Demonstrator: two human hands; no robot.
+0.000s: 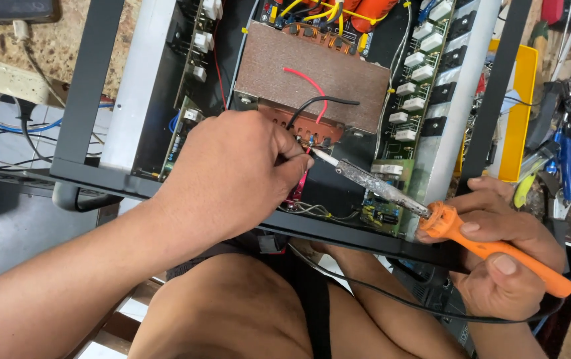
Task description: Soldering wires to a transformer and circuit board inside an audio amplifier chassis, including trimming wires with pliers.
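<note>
Bright, even daylight fills the view, with soft, faint shadows. The metal rail [461,100] beside the brown transformer [312,73] catches a pale sheen. Focus is sharp around the transformer; straight edges bow slightly toward the frame's corners. No motion blur.

- A speckled workbench top [66,40] runs behind and to the left of the left hand [232,173].
- On it, an open black-framed chassis [89,86] sits under both hands.
- A white power strip [6,80] lies far left of the left hand.
- A yellow tray [521,100] lies above the right hand [505,259].
- Blue-handled pliers [568,166] lie just right of the tray.
</note>
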